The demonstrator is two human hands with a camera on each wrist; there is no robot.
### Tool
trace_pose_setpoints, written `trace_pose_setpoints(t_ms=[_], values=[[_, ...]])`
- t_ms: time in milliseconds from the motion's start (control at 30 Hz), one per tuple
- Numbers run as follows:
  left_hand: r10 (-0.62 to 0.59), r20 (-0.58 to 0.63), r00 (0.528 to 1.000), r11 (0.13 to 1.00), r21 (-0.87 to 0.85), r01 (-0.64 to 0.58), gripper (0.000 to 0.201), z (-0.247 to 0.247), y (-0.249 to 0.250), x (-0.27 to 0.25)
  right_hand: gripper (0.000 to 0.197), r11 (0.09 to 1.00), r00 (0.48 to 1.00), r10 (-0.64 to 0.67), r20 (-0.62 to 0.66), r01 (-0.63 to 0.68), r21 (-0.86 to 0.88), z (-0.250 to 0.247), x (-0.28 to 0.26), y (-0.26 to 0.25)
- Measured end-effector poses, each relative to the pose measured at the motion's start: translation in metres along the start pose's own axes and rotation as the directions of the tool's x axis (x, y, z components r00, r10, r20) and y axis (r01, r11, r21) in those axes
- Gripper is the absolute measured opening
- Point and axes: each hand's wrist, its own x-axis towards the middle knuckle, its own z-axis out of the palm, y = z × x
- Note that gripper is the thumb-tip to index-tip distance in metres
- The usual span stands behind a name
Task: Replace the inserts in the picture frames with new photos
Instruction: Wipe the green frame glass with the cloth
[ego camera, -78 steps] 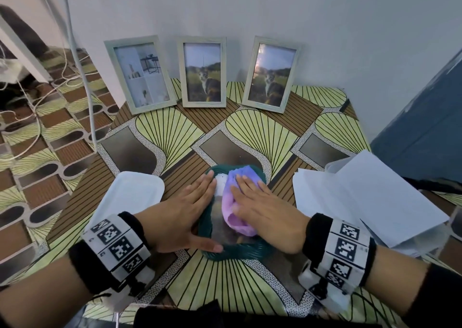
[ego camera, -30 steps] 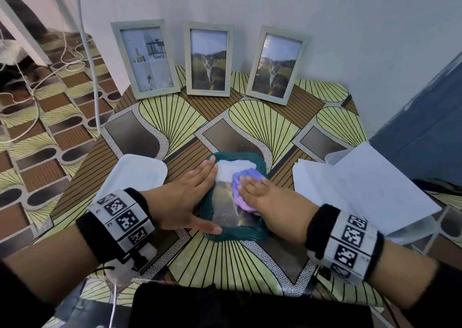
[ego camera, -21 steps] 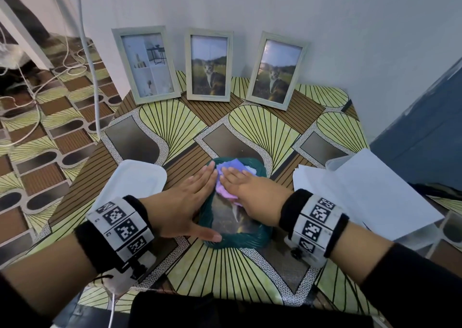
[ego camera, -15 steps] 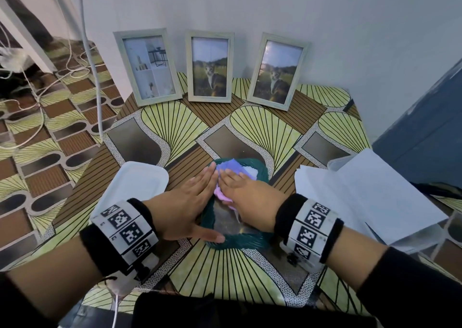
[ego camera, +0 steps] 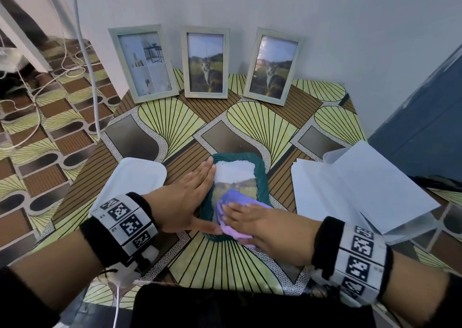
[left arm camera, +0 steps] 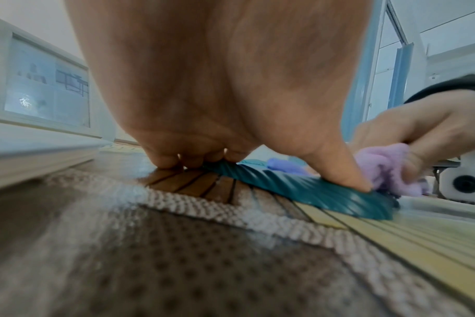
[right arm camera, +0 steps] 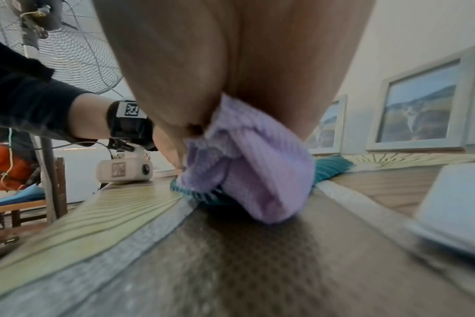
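A teal picture frame lies flat at the middle of the patterned table, with a landscape photo under its glass. My left hand presses flat on the frame's left side, its fingers straight and its thumb along the near edge. My right hand holds a bunched purple cloth against the near part of the glass. The left wrist view shows the cloth held between thumb and fingers above the teal rim. Three pale frames stand against the wall: left, middle, right.
A white tray lies just left of my left hand. A stack of white sheets sits on a clear container at the right. White cables hang and trail past the table's left edge. A blue panel stands at the far right.
My right hand has drawn the purple cloth from the far end of the teal frame back to its near end. The left hand has stayed in place on the frame.
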Motion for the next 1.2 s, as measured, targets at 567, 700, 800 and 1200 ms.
trace_pose_setpoints(t_ms=[567, 700, 800, 1200], values=[[0.022, 0.033, 0.999, 0.999, -0.031, -0.021, 0.119, 0.003, -0.007, 0.004, 0.063, 0.958, 0.967, 0.241, -0.079, -0.25, -0.137, -0.011, 0.008, 0.034], [0.026, 0.041, 0.999, 0.999, -0.028, -0.025, 0.118, 0.003, -0.008, 0.005, 0.066, 0.951, 0.96, 0.267, -0.082, -0.277, -0.141, -0.025, 0.034, 0.04], [0.028, 0.041, 0.999, 0.999, -0.031, -0.027, 0.117, 0.003, -0.009, 0.006, 0.067, 0.952, 0.962, 0.266, -0.067, -0.273, -0.142, -0.031, 0.046, 0.04], [0.01, 0.018, 1.0, 0.999, -0.04, -0.009, 0.122, 0.001, -0.004, 0.004, 0.066, 0.974, 0.976, 0.216, -0.002, -0.216, -0.076, -0.034, 0.055, 0.02]])
